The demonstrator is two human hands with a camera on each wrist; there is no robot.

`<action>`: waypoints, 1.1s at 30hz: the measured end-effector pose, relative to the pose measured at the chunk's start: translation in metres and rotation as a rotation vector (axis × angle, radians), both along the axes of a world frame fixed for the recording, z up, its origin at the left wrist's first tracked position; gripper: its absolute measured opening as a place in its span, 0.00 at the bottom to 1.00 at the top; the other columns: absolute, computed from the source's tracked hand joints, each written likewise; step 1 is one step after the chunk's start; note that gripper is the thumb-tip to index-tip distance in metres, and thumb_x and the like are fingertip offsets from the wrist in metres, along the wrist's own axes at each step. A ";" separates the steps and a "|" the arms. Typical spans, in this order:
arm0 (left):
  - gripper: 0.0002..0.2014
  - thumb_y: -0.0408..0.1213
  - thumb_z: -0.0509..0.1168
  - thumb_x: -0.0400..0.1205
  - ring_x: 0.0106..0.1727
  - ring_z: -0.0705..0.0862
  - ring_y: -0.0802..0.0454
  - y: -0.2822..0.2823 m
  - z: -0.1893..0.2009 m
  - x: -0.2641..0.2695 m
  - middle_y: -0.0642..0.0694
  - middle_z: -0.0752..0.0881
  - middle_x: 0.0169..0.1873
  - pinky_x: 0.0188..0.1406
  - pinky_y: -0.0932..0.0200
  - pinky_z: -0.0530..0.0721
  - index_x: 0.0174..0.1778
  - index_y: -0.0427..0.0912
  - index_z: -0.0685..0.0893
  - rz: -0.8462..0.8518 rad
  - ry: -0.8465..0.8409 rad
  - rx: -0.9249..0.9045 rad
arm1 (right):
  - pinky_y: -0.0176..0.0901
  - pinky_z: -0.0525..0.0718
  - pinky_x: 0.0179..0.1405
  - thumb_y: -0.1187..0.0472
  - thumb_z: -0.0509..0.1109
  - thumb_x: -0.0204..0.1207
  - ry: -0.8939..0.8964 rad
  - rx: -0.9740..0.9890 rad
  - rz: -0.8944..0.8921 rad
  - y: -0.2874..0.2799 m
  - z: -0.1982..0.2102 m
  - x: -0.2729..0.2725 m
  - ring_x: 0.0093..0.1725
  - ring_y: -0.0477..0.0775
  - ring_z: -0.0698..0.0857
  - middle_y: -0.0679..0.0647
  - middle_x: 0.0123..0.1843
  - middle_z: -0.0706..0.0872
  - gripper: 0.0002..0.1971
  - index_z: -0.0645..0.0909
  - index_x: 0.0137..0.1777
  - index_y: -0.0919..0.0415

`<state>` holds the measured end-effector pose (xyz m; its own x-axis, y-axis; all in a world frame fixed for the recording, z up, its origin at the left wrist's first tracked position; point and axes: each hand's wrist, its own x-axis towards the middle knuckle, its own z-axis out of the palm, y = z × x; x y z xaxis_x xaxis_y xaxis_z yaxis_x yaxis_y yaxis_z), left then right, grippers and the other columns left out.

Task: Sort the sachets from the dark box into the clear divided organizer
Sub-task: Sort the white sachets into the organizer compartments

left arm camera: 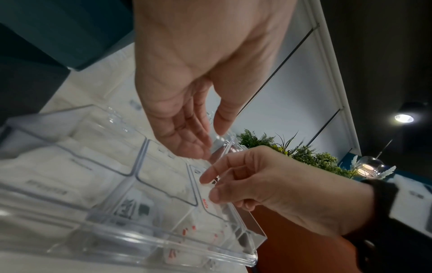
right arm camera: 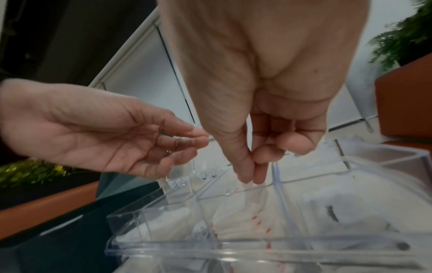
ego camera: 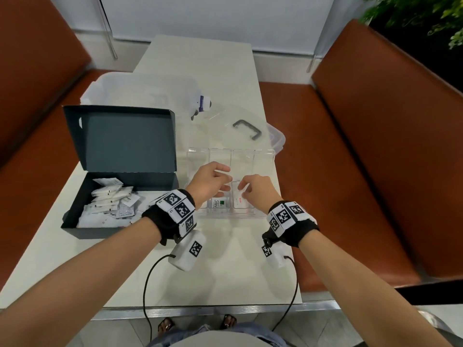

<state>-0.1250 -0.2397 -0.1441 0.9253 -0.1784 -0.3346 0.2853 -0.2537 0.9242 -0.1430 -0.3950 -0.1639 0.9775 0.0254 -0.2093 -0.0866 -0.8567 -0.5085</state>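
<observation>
The dark box (ego camera: 82,232) stands open at the left, with several white sachets (ego camera: 110,201) heaped inside. To its right is the clear divided organizer (ego camera: 263,156). My right hand (ego camera: 241,190) pinches a white sachet with red print (ego camera: 240,200) by its top edge, standing it in a front compartment. In the right wrist view, thumb and forefinger of that right hand (right arm camera: 249,180) meet on the sachet (right arm camera: 252,195). My left hand (ego camera: 226,178) hovers beside it over the organizer, fingers relaxed and empty (left arm camera: 210,140). A green-printed sachet (ego camera: 218,204) lies in the neighbouring front compartment.
A clear lid with a grey handle (ego camera: 246,131) lies behind the organizer, and a translucent bin (ego camera: 140,91) sits behind the dark box. Orange benches (ego camera: 363,146) flank the pale table (ego camera: 225,271). The table's right edge runs close to the organizer.
</observation>
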 end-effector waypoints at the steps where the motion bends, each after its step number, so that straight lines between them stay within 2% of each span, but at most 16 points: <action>1: 0.11 0.32 0.66 0.83 0.39 0.88 0.55 0.001 0.000 0.000 0.42 0.87 0.52 0.37 0.63 0.87 0.60 0.43 0.80 -0.002 -0.001 0.002 | 0.40 0.78 0.44 0.71 0.64 0.76 0.009 -0.036 0.016 0.001 0.000 0.000 0.46 0.55 0.82 0.59 0.54 0.83 0.12 0.83 0.55 0.57; 5: 0.11 0.33 0.66 0.83 0.40 0.88 0.54 0.005 0.002 -0.001 0.41 0.87 0.54 0.40 0.61 0.87 0.61 0.43 0.80 -0.003 0.004 -0.001 | 0.43 0.76 0.48 0.71 0.63 0.77 0.007 -0.195 0.106 0.005 -0.001 0.001 0.55 0.59 0.82 0.59 0.60 0.80 0.14 0.81 0.59 0.59; 8: 0.11 0.33 0.66 0.83 0.42 0.88 0.53 0.008 0.004 -0.002 0.40 0.87 0.55 0.41 0.59 0.87 0.61 0.43 0.80 0.000 0.008 -0.006 | 0.44 0.75 0.50 0.68 0.63 0.78 0.021 -0.287 0.154 0.007 0.001 0.002 0.59 0.60 0.82 0.59 0.63 0.79 0.14 0.80 0.62 0.60; 13: 0.12 0.33 0.65 0.83 0.44 0.88 0.52 0.015 0.007 -0.003 0.40 0.87 0.55 0.45 0.57 0.87 0.63 0.42 0.80 0.001 0.007 -0.014 | 0.52 0.76 0.64 0.49 0.65 0.79 0.106 -0.374 0.175 0.009 0.004 0.003 0.66 0.58 0.80 0.55 0.69 0.80 0.22 0.74 0.73 0.52; 16: 0.12 0.33 0.65 0.83 0.43 0.88 0.52 0.020 0.007 -0.004 0.41 0.87 0.55 0.47 0.56 0.87 0.62 0.42 0.80 0.008 0.014 -0.017 | 0.53 0.73 0.66 0.42 0.66 0.77 0.153 -0.450 0.199 0.009 0.005 0.006 0.68 0.56 0.78 0.50 0.69 0.80 0.26 0.73 0.74 0.46; 22: 0.11 0.33 0.66 0.83 0.43 0.88 0.52 0.032 0.007 -0.007 0.41 0.87 0.54 0.42 0.59 0.87 0.62 0.43 0.80 0.014 0.020 -0.014 | 0.55 0.73 0.67 0.44 0.68 0.76 0.207 -0.425 0.182 0.007 0.010 0.009 0.67 0.56 0.79 0.49 0.68 0.81 0.23 0.76 0.71 0.46; 26: 0.11 0.32 0.64 0.84 0.42 0.88 0.52 0.041 0.011 -0.009 0.42 0.88 0.54 0.40 0.61 0.86 0.61 0.43 0.80 0.022 0.022 -0.030 | 0.56 0.72 0.70 0.46 0.67 0.79 0.222 -0.372 0.183 0.006 0.023 0.006 0.68 0.53 0.78 0.46 0.69 0.81 0.22 0.76 0.71 0.47; 30: 0.11 0.33 0.64 0.84 0.42 0.88 0.53 0.058 0.020 -0.009 0.44 0.88 0.53 0.40 0.62 0.87 0.62 0.43 0.81 0.015 -0.001 -0.037 | 0.59 0.73 0.70 0.50 0.63 0.82 0.071 -0.301 0.159 0.002 0.054 0.003 0.64 0.51 0.81 0.45 0.65 0.84 0.15 0.81 0.67 0.47; 33: 0.09 0.34 0.64 0.84 0.44 0.88 0.52 0.080 0.033 -0.006 0.45 0.89 0.50 0.49 0.54 0.87 0.60 0.43 0.82 -0.049 -0.025 -0.002 | 0.53 0.78 0.66 0.55 0.65 0.81 -0.094 -0.090 0.117 0.006 0.080 0.003 0.58 0.50 0.84 0.48 0.58 0.88 0.12 0.85 0.61 0.51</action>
